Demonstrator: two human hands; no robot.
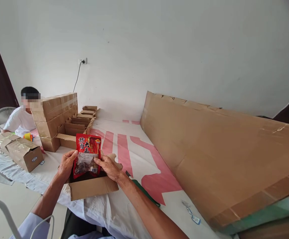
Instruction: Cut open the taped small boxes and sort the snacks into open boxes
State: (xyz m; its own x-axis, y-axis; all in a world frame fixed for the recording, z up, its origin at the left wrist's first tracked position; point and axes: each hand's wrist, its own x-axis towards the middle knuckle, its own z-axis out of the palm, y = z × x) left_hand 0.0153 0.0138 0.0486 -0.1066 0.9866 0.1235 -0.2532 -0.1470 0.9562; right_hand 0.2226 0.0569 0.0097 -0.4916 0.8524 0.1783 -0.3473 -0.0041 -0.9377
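Both my hands hold one red snack packet [87, 154] upright over a small open cardboard box [92, 187] at the near edge of the table. My left hand [66, 164] grips the packet's left edge and my right hand [108, 166] pinches its right edge. The packet has black lettering at the top and a clear window showing dark contents. Its lower end dips into the box, whose inside looks dark.
A white and pink sheet [134, 156] covers the table. A big flattened cardboard stack [221, 156] fills the right side. Stacked sealed cartons [54, 116] and folded open boxes [81, 122] stand behind. Another person [22, 114] sits at the far left near a carton [25, 152]. A dark green object [144, 192] lies by my right forearm.
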